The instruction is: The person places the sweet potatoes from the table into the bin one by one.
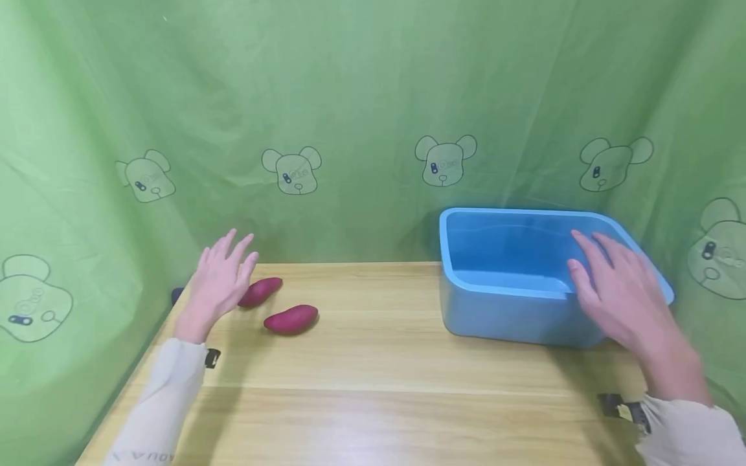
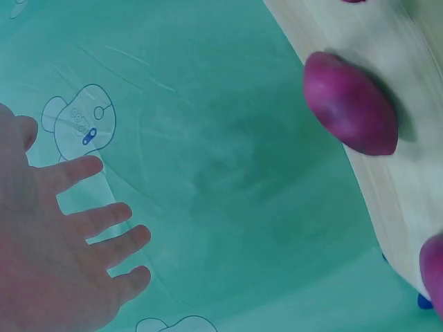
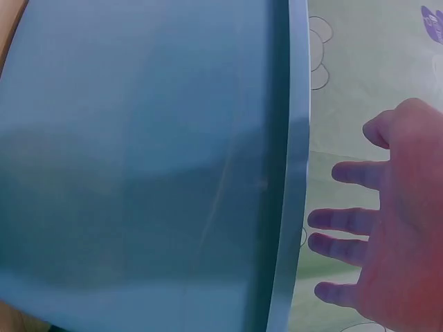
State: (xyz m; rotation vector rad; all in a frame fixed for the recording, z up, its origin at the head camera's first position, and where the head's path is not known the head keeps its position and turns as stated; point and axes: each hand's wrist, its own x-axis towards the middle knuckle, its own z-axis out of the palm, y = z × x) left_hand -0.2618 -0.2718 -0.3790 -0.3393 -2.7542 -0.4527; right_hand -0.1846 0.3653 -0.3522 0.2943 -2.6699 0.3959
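My left hand (image 1: 218,278) hovers with fingers spread at the table's left side and holds nothing. Just right of it lies a purple-red sweet potato (image 1: 260,292), partly covered by the hand in the head view. A second sweet potato (image 1: 291,320) rests a little nearer to me. In the left wrist view, one sweet potato (image 2: 351,104) shows whole near the table edge, with another (image 2: 433,270) cut off by the frame. My right hand (image 1: 623,288), also empty with loosely extended fingers, is over the right front rim of a blue plastic bin (image 1: 501,317).
The light wooden table (image 1: 361,362) backs onto a green curtain (image 1: 361,84) printed with bear heads, which also hangs at both sides. A small dark blue piece (image 1: 177,296) shows at the table's far left corner. The bin stands at the back right, its top uncovered.
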